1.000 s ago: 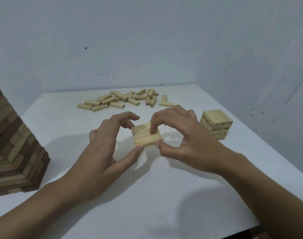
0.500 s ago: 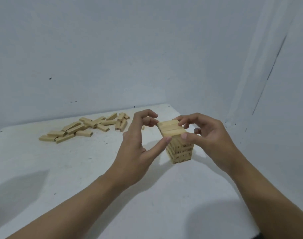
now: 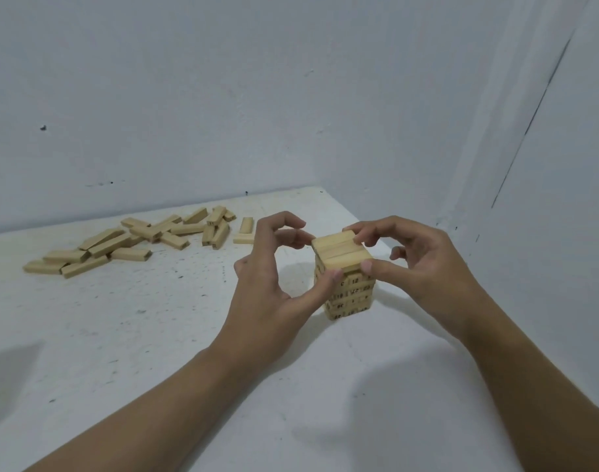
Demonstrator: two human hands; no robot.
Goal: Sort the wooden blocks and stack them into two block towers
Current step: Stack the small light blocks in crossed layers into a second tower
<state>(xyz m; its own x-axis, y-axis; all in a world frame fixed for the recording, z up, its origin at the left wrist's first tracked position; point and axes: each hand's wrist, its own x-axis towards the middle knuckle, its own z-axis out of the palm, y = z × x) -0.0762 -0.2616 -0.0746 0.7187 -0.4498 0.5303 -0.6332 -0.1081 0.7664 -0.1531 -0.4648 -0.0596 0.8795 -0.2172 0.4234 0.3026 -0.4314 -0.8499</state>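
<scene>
Short upright tower (image 3: 350, 294) of pale numbered blocks; loose blocks (image 3: 128, 245) scattered well left.

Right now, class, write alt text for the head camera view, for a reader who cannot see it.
The left hand and right hand pinch the top layer of a short block tower on a white table. Loose blocks lie scattered further back on the left, near a pale wall.

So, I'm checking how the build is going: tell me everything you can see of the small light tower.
The small tower is pale wood, square in plan, upright on the white table toward its right side. Black numbers mark the lower blocks' faces. The left hand and right hand pinch its top layer of three side-by-side blocks at the corners.
</scene>
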